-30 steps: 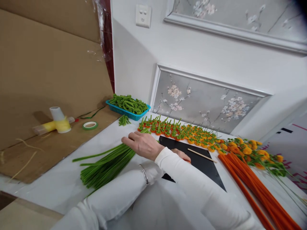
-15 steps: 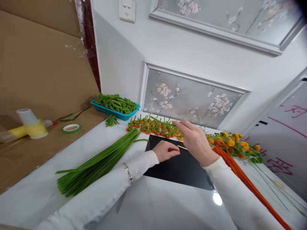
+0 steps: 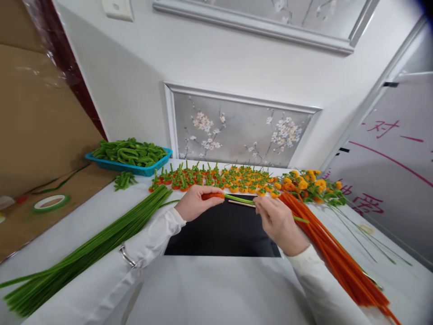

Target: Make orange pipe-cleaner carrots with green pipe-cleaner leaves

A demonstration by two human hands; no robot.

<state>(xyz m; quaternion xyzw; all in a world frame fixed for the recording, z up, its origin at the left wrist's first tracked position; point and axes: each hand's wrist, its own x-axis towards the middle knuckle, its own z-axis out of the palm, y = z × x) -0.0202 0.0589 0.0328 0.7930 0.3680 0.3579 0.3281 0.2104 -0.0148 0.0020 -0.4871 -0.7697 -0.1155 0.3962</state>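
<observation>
Over the black mat [image 3: 219,234], my left hand [image 3: 196,203] pinches a small coiled orange chenille piece [image 3: 213,196] between thumb and fingers. My right hand [image 3: 275,221] is closed on a green pipe cleaner [image 3: 239,198]. One end of that pipe cleaner reaches the orange piece, and the other sticks out past my right wrist. A thin pale stick [image 3: 241,203] lies just under it, near my right fingertips; whether I touch the stick I cannot tell. Behind my hands stand rows of small orange pieces with green tops [image 3: 184,178] and yellow-orange ones [image 3: 241,180].
Long green pipe cleaners [image 3: 111,239] lie at left, orange pipe cleaners [image 3: 324,239] at right. A blue basket [image 3: 149,170] holds short green pieces; more [image 3: 125,180] lie beside it. Green tape [image 3: 50,203] rests on cardboard. Yellow-orange flowers [image 3: 320,186] lie at back right.
My right hand has come down from the rows at the back and now holds the green pipe cleaner against the orange piece. My left hand keeps the orange piece. The view has shifted.
</observation>
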